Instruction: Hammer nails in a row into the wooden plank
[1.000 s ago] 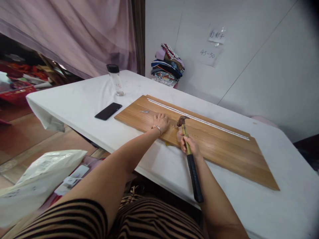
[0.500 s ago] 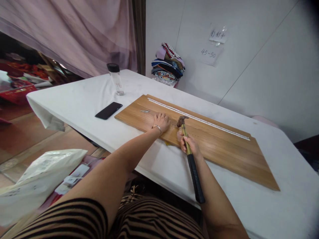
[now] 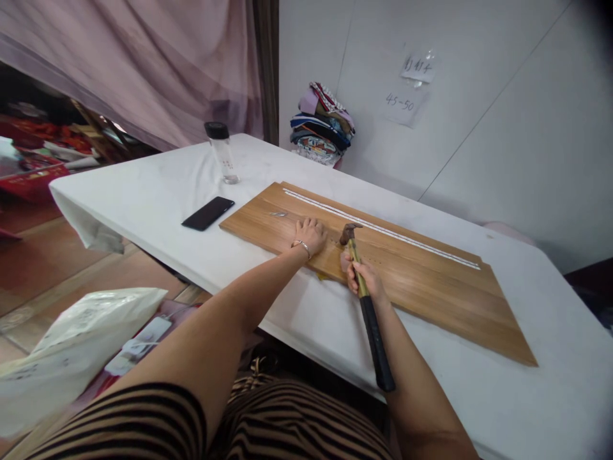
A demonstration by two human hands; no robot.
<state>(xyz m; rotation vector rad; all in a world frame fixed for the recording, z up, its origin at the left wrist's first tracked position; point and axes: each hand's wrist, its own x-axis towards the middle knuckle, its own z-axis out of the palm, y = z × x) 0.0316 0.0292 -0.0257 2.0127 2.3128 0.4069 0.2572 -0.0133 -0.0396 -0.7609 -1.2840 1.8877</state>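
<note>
My right hand (image 3: 363,276) is wrapped round the yellow shaft of a claw hammer (image 3: 373,338). Its rusty head rests on or just above the wooden board (image 3: 445,300), and its black grip points back toward me. To the left, my left hand (image 3: 311,235) lies palm down on the board, fingers stretched out, a bracelet on the wrist. Several small dark holes or nail heads dot the wood near the hammer head. A few loose nails (image 3: 278,214) lie on the board beyond my left hand. A long white measuring strip (image 3: 383,229) runs along the far side.
The board lies on a table with a white cloth (image 3: 522,281). A black phone (image 3: 208,213) and a clear bottle with a black lid (image 3: 223,153) stand left of it. Folded clothes (image 3: 323,124) are stacked by the wall. A white bag (image 3: 76,345) sits at lower left.
</note>
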